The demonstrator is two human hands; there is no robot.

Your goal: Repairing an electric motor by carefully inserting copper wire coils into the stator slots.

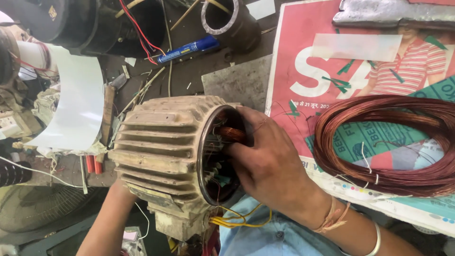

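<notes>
my right hand (268, 159) is at the open mouth of the finned motor housing (161, 151), fingers curled in and pressing on the copper winding (232, 134) that sits in the stator bore just under my fingertips. the wrist is bent down, the back of the hand faces up, and thread bands and a metal bangle sit on the forearm behind it. my left hand (118, 189) is under the far side of the housing, mostly hidden by it; it looks like it props the casing from below, but i cannot tell whether it grips or only rests there

what worries me: the steel rim of the bore is right against my knuckles, and pushing hard could scrape the enamel off the wire or nick my skin. the housing looks heavy and tipped on its side, so if my left hand slips it may roll toward me and pinch the yellow leads (234, 219) hanging below my right wrist. the loose coil of copper wire (384, 142), on the surface to the right of my right hand, could snag my sleeve
</notes>
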